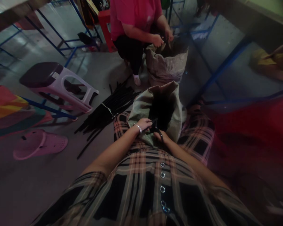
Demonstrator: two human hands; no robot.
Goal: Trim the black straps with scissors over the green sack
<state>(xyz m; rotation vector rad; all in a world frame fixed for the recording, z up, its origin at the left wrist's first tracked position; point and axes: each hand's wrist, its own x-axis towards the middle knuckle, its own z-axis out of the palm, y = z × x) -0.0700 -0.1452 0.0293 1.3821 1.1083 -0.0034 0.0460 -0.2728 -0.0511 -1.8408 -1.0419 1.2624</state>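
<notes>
An upright sack (141, 110) stands between my knees, its mouth turned toward me and dark material inside. Over its near rim, my left hand (145, 124) pinches a small black piece, which is hard to make out against the dark. My right hand (159, 136) is closed round the black handles of a pair of scissors (159, 131), whose blades point at the black piece by my left fingers. On the floor to the left of the sack lies a bundle of long black strips (101, 114), bound with a pale tie.
Across from me, a person in a pink shirt (139, 15) works with both hands over another sack (167, 67). To the left are a plastic stool (70, 73) and a pink basket (41, 146). Blue-framed tables (226, 56) stand on both sides.
</notes>
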